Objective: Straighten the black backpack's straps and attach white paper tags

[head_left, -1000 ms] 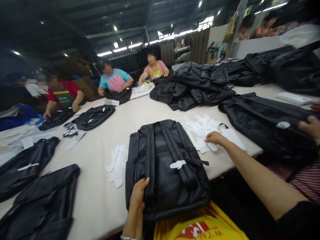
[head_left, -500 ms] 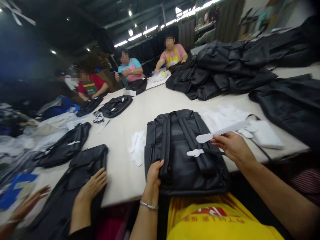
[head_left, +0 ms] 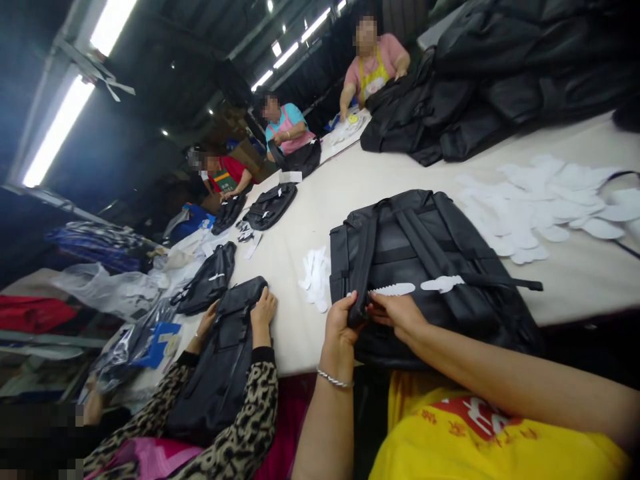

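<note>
1. Left hand (head_left: 340,323) clamped around a shoulder strap (head_left: 363,267) of a black backpack (head_left: 450,320) lying on the table (head_left: 575,293).
2. Right hand (head_left: 395,313) just beside it, seemingly pinching a white serrated paper strip (head_left: 393,289) against the backpack.

Backpack (head_left: 430,327): smooth, faintly glossy black cloth (matt white tag (head_left: 441,284)).

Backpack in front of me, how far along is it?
One white cutout already lies on a strap of the backpack. In hand: the left hand grips the other strap, and the right hand is at a second cutout. Left: the pile of cutouts on the table. The heap of black bags beyond may also be waiting, but I can't tell.
</note>
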Demonstrator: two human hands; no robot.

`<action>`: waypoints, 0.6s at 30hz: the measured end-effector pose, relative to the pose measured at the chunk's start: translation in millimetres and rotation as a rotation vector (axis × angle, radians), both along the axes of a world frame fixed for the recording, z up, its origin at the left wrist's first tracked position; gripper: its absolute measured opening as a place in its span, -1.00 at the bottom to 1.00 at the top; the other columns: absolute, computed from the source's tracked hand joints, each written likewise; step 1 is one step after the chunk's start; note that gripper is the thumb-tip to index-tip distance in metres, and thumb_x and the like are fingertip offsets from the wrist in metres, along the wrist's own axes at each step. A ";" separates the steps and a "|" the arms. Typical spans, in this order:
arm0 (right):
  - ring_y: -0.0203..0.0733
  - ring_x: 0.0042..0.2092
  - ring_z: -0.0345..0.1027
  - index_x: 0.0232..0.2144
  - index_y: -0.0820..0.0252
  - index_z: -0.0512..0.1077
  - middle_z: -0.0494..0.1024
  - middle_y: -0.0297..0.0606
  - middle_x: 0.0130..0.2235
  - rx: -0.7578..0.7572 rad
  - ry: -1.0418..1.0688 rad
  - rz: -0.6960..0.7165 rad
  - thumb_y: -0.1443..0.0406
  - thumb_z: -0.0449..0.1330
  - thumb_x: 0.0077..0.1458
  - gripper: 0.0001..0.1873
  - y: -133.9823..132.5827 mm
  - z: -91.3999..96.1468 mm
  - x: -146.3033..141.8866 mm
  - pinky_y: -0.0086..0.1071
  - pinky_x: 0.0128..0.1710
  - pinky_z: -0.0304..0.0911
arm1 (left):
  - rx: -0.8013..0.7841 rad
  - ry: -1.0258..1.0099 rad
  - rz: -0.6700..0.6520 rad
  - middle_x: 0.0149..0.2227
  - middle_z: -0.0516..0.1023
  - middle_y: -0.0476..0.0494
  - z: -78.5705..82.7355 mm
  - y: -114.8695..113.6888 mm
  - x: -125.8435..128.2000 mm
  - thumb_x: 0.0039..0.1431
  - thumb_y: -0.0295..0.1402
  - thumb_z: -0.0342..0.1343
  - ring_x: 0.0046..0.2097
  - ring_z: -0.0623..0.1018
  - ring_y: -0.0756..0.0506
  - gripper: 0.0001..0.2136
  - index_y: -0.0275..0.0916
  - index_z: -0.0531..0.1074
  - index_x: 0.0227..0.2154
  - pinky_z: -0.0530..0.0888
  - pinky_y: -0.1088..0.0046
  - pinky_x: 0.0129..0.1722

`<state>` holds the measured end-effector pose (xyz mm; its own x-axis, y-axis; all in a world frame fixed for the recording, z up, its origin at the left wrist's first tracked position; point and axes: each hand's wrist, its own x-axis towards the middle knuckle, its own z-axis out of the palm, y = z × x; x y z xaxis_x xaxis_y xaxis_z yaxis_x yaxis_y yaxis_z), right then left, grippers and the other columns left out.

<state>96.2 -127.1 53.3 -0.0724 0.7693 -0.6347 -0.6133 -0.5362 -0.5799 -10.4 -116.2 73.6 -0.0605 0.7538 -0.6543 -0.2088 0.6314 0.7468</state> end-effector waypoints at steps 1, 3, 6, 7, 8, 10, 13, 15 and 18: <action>-0.31 -0.57 0.32 -0.59 0.20 0.29 0.42 -0.35 -0.62 -0.019 -0.005 -0.022 0.34 0.17 -0.20 -0.91 2.0 0.5 -1.3 -0.42 -0.53 0.28 | -0.004 0.006 0.008 -0.60 0.43 -0.13 -1.6 -0.1 0.0 -0.01 -0.33 0.02 -0.48 0.46 -0.02 -0.84 -0.36 0.38 -0.47 0.41 0.46 -0.45; -0.34 -0.58 0.29 -0.61 0.20 0.30 0.42 -0.35 -0.61 -0.054 0.003 -0.069 0.33 0.19 -0.21 -0.90 5.1 -2.8 -2.8 -0.46 -0.55 0.24 | -0.003 0.031 0.031 -0.58 0.45 -0.13 -5.0 -0.3 0.5 -0.05 -0.34 0.06 -0.45 0.47 -0.04 -0.86 -0.33 0.39 -0.47 0.42 0.44 -0.42; -0.37 -0.56 0.26 -0.59 0.23 0.32 0.43 -0.36 -0.58 -0.146 0.100 -0.132 0.34 0.20 -0.20 -0.90 7.8 -12.1 -3.0 -0.50 -0.57 0.19 | 0.043 0.063 0.081 -0.60 0.45 -0.12 -11.9 -1.7 3.8 -0.16 -0.33 0.15 -0.47 0.47 -0.06 -0.84 -0.35 0.40 -0.53 0.41 0.45 -0.44; -0.38 -0.55 0.26 -0.58 0.24 0.32 0.43 -0.37 -0.57 -0.186 0.153 -0.148 0.35 0.19 -0.19 -0.92 8.5 -14.7 -2.5 -0.52 -0.57 0.17 | 0.060 0.070 0.092 -0.61 0.45 -0.12 -14.7 -2.6 5.5 -0.21 -0.33 0.17 -0.49 0.47 -0.05 -0.82 -0.38 0.40 -0.55 0.40 0.46 -0.46; -0.38 -0.54 0.26 -0.57 0.24 0.32 0.43 -0.37 -0.57 -0.223 0.203 -0.159 0.37 0.18 -0.17 -0.93 9.2 -16.6 -1.7 -0.52 -0.58 0.16 | 0.076 0.072 0.104 -0.62 0.44 -0.11 -17.7 -3.7 7.5 -0.25 -0.33 0.19 -0.51 0.46 -0.04 -0.80 -0.40 0.39 -0.56 0.39 0.47 -0.48; -0.39 -0.55 0.25 -0.56 0.25 0.31 0.41 -0.37 -0.59 -0.262 0.277 -0.172 0.39 0.15 -0.13 -0.95 10.7 -18.7 0.7 -0.52 -0.58 0.15 | 0.091 0.056 0.121 -0.62 0.45 -0.12 -23.7 -6.4 11.6 -0.28 -0.34 0.21 -0.55 0.44 -0.01 -0.77 -0.42 0.39 -0.56 0.36 0.50 -0.52; -0.39 -0.59 0.21 -0.57 0.26 0.30 0.39 -0.37 -0.61 -0.250 0.319 -0.161 0.41 0.12 -0.10 -0.94 11.8 -20.4 5.8 -0.51 -0.62 0.14 | 0.064 -0.020 0.142 -0.60 0.45 -0.12 -31.7 -10.7 16.6 -0.26 -0.35 0.19 -0.59 0.42 0.02 -0.78 -0.43 0.39 -0.53 0.33 0.54 -0.58; -0.41 -0.62 0.16 -0.58 0.26 0.29 0.38 -0.37 -0.63 -0.237 0.316 -0.152 0.42 0.11 -0.09 -0.92 11.5 -22.7 9.6 -0.52 -0.66 0.10 | 0.020 -0.086 0.141 -0.58 0.45 -0.11 -36.4 -13.2 18.8 -0.23 -0.37 0.17 -0.59 0.42 0.03 -0.79 -0.42 0.38 -0.50 0.32 0.56 -0.59; -0.42 -0.65 0.13 -0.59 0.26 0.28 0.36 -0.38 -0.65 -0.220 0.278 -0.129 0.43 0.09 -0.09 -0.91 9.9 -27.4 14.5 -0.53 -0.69 0.08 | 0.013 -0.161 0.139 -0.55 0.45 -0.06 -42.7 -16.4 21.3 -0.22 -0.38 0.17 -0.56 0.43 0.04 -0.77 -0.36 0.37 -0.42 0.33 0.57 -0.57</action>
<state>110.7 -117.3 25.9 -0.1770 0.6306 -0.7557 -0.8018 -0.5376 -0.2609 10.9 -132.6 30.9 -0.0600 0.7542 -0.6539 -0.4100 0.5787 0.7050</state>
